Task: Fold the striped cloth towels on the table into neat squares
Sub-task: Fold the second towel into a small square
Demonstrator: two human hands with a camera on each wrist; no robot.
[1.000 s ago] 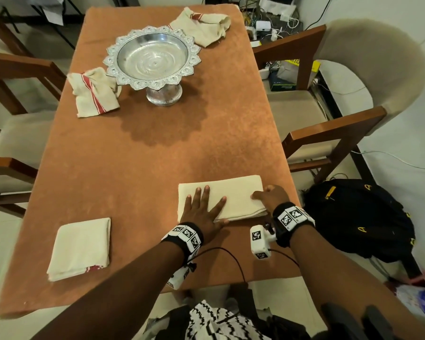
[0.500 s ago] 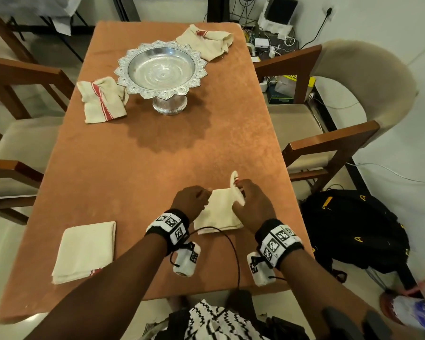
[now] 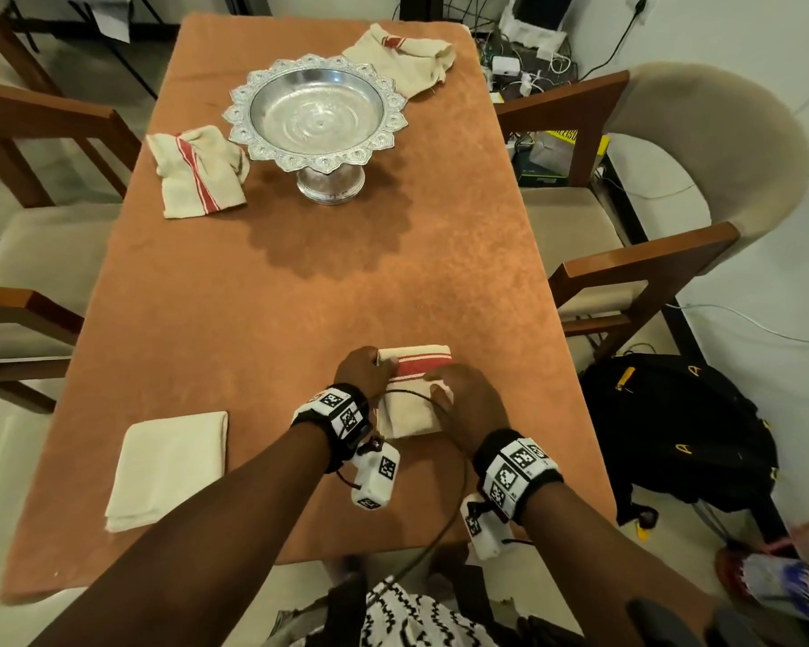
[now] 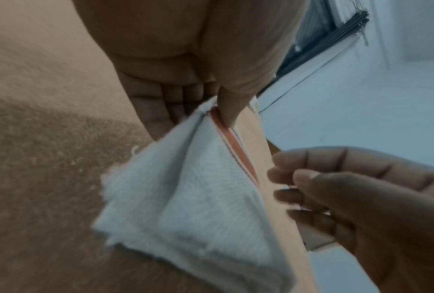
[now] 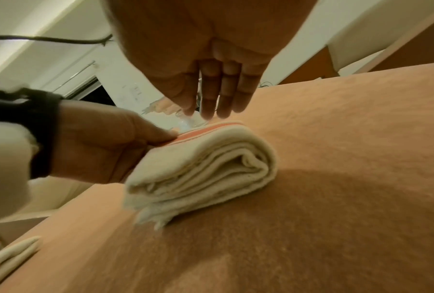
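Observation:
A cream towel point(image 3: 407, 415) with a red stripe lies folded into a thick small stack near the table's front edge, stripe on top at its far end. My left hand point(image 3: 365, 371) pinches the towel's point(image 4: 186, 188) left far corner, thumb on the stripe and fingers underneath point(image 4: 211, 113). My right hand point(image 3: 463, 403) is over the right side of the stack with fingers straight point(image 5: 216, 103), gripping nothing. The layered front edge of the towel point(image 5: 206, 164) faces the right wrist camera.
A folded towel point(image 3: 169, 469) lies at the front left. Two crumpled striped towels point(image 3: 197, 172) point(image 3: 402, 58) flank a silver pedestal bowl point(image 3: 314, 114) at the far end of the orange table point(image 3: 300, 296). Wooden chairs stand on both sides; a black backpack point(image 3: 673, 427) sits on the floor to the right.
The towel was a long flat rectangle under both hands. Its right end was lifted and folded over to the left, leaving a smaller stack with the stripe up. My left hand went from flat to pinching.

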